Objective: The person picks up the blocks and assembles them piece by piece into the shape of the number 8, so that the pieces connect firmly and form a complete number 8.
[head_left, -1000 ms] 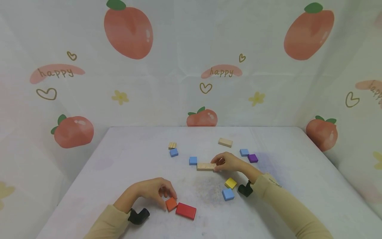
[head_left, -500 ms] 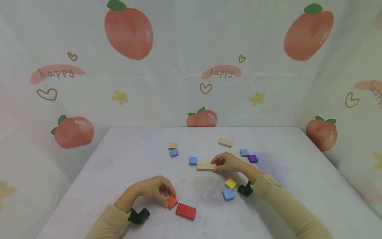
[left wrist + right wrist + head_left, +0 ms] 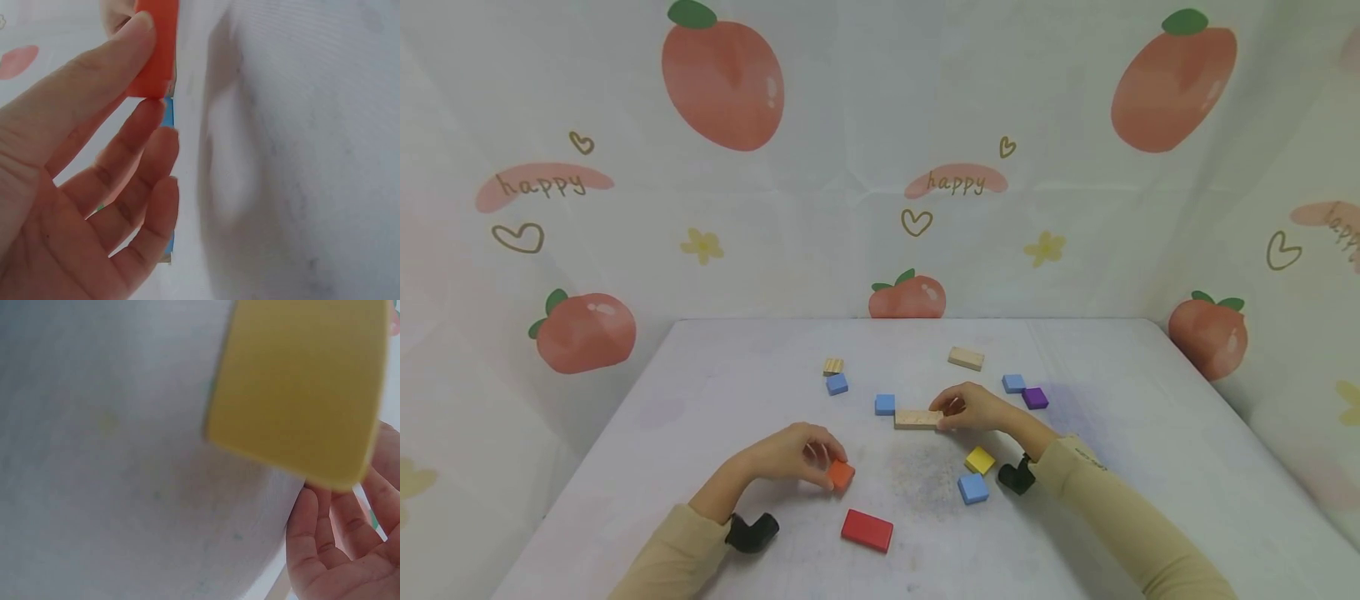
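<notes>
Orange block (image 3: 842, 475) sits a little below and left of the middle of the frame, pinched in the left hand (image 3: 793, 452), thumb on one side and fingertips on the other. From the left wrist it shows at the top of the view, the thumb pressed flat on its face and the other fingers loosely bent below. I can't tell whether it touches the table (image 3: 737, 358).

Right of centre, the right hand (image 3: 973, 407) has its thumb and fingertips closed narrowly on the right end of a plank (image 3: 916, 419). A blue block (image 3: 885, 405) meets the plank's upper left corner.

Down at the bottom centre lies a red block (image 3: 867, 531), apart from the left hand. Lower right of centre, a yellow block (image 3: 980, 461) lies right by a second blue one; that yellow looms large from the right wrist.

Farther up, right of centre, a purple block (image 3: 1035, 398) and another blue one lie corner to corner, with a wooden block (image 3: 966, 358) to their upper left. Left of centre, a striped block (image 3: 832, 367) sits just above one more blue. Printed peaches fill the cloth (image 3: 835, 208) behind.
</notes>
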Motion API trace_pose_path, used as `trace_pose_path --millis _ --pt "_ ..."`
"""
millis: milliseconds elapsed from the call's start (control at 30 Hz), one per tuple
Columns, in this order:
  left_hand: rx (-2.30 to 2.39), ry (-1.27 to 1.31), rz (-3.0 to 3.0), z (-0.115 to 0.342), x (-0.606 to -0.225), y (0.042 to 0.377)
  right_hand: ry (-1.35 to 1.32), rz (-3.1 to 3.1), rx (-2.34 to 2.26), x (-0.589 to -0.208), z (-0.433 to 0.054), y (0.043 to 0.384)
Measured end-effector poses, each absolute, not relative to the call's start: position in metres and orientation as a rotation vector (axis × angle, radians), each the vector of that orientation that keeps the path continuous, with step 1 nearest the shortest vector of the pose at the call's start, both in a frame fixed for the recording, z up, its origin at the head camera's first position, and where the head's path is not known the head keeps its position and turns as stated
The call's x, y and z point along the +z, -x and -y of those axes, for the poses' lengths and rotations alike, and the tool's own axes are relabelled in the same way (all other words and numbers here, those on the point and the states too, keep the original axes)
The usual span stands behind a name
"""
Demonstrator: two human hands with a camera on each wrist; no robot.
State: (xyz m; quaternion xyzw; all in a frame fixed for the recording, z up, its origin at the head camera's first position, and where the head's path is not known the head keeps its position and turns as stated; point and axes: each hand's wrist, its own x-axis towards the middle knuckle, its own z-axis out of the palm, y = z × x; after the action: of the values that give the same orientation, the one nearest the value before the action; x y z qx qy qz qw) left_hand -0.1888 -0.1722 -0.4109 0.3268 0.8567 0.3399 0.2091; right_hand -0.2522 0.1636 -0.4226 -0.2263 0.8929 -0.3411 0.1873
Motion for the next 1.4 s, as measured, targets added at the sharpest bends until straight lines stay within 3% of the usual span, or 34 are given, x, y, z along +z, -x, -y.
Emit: trace_pose_path --millis 1400 --pt "1.026 -0.715 -2.689 0.125 -0.407 0.213 0.632 -2.514 -0.963 -0.422 -0.163 0.251"
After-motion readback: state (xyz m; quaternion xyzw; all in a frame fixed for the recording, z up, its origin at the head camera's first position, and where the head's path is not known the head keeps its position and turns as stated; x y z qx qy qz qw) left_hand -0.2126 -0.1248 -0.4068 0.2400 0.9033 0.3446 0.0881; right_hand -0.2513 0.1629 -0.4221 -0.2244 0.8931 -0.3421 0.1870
